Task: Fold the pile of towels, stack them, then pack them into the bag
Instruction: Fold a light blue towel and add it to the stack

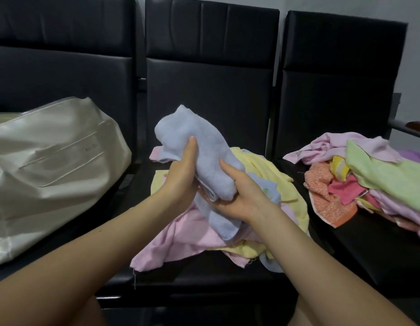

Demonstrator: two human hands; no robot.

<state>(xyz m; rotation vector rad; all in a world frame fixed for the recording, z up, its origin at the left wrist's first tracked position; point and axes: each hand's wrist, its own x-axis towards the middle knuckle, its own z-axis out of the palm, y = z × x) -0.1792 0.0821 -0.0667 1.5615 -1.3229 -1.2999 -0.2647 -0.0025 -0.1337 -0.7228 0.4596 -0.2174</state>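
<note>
1. We had the light blue towel up in both hands, right about dead center of the view, bunched into a lumpy roll that tilted from 11 o'clock down to 5 o'clock.
2. Our left hand was pressed against its left side, thumb pointing up along the cloth, grasping it.
3. Our right hand cupped the lower end from the 4 o'clock side, fingers curled under it, so also grasping the blue towel.
4. A loose tail of the towel hung down between our wrists toward 6 o'clock.
5. Right under the hands sat a messy spread of pink and yellow towels on the middle black seat. They didn't look properly folded, honestly.
6. Over at 3 o'clock, the pile of unfolded towels lay on the right seat: green, pink, lilac, orange, all jumbled.
7. At 9 o'clock the cream bag was slumped on the left seat, well apart from the blue towel; couldn't tell whether its zipper was open.
</note>
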